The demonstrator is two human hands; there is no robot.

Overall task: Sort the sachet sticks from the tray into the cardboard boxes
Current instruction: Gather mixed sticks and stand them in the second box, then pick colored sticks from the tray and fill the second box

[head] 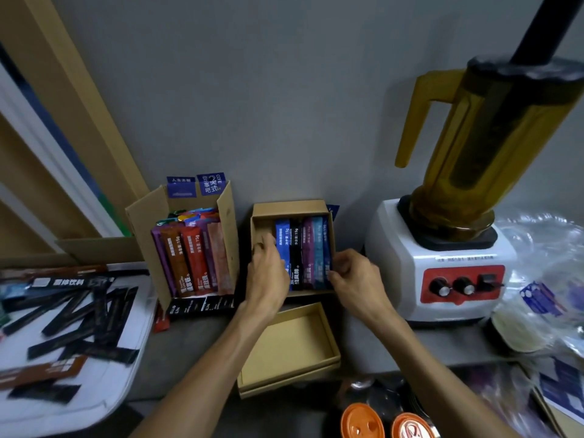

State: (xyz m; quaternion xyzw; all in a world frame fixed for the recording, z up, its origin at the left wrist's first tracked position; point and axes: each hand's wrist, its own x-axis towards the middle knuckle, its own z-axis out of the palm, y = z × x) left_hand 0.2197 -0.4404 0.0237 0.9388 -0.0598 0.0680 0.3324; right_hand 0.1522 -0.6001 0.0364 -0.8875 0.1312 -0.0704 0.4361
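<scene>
A white tray (132, 349) at the left holds several black sachet sticks (72, 314) and a brown one (41, 373). A tall cardboard box (228, 222) stands packed with purple, brown, red and pink sticks. Right of it, a flat cardboard box (290, 207) leans on the wall with blue, black, purple and light blue sticks (303, 248) side by side. My left hand (265, 273) reaches into that box's bare left part, fingers bent, touching the blue stick's edge. My right hand (354, 279) pinches the lower right end of the row of sticks.
An empty cardboard lid (284, 349) lies in front of the flat box. A white and red blender (448, 254) with an amber jug stands at the right, plastic bags (543, 279) beside it. Two orange lids (363, 422) sit at the bottom edge. A black packet (202, 306) lies under the tall box.
</scene>
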